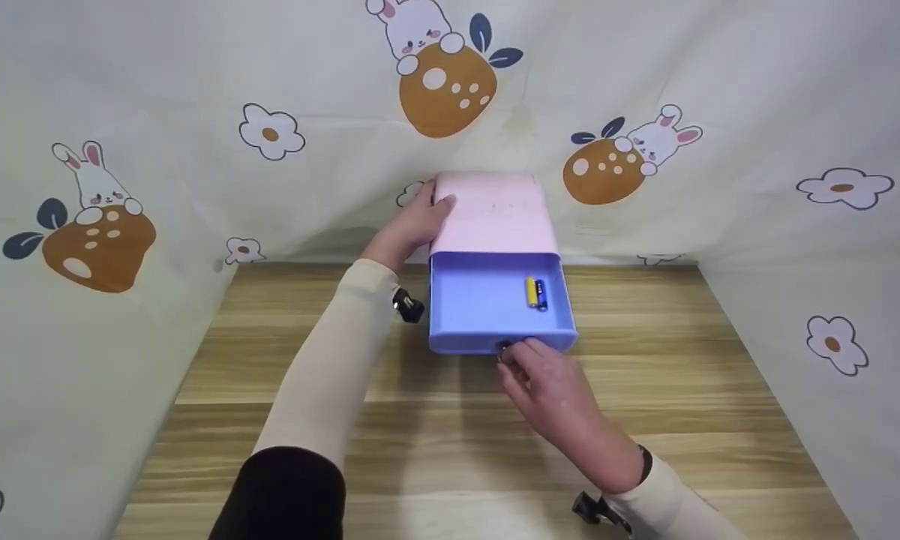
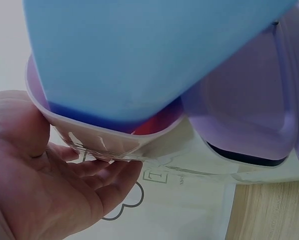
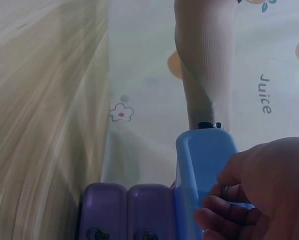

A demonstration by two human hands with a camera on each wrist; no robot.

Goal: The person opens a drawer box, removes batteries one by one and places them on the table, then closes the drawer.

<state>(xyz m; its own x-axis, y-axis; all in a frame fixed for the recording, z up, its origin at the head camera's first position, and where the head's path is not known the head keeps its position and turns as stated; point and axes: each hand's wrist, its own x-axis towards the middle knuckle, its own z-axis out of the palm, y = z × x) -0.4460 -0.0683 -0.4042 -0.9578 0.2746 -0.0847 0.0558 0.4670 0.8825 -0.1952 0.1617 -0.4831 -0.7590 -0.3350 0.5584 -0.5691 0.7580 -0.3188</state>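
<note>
We have the blue drawer (image 1: pixel 476 300) jutting from the pink cabinet (image 1: pixel 491 214) at the table (image 1: pixel 270 360)'s far edge, batteries (image 1: pixel 532 292) inside. Left hand (image 1: pixel 414 223) grips cabinet; right hand (image 1: pixel 553 381) pinches the ring pull (image 1: pixel 503 349). Likely light, stiff, slick; we'd hold the pull.

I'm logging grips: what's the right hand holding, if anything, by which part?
The right hand pinches the blue drawer by the small pull on its front.

A ring (image 1: pixel 503 348) sits between the fingers (image 1: pixel 519 354) of the right hand (image 1: pixel 559 390); beyond them, two batteries (image 1: pixel 532 292) lie in the drawer (image 1: pixel 480 296). Two more drawers (image 3: pixel 149 212) sit lower than those fingers. The cabinet (image 1: pixel 491 214) stands right of the left hand (image 1: pixel 412 223), touching its fingers.
</note>
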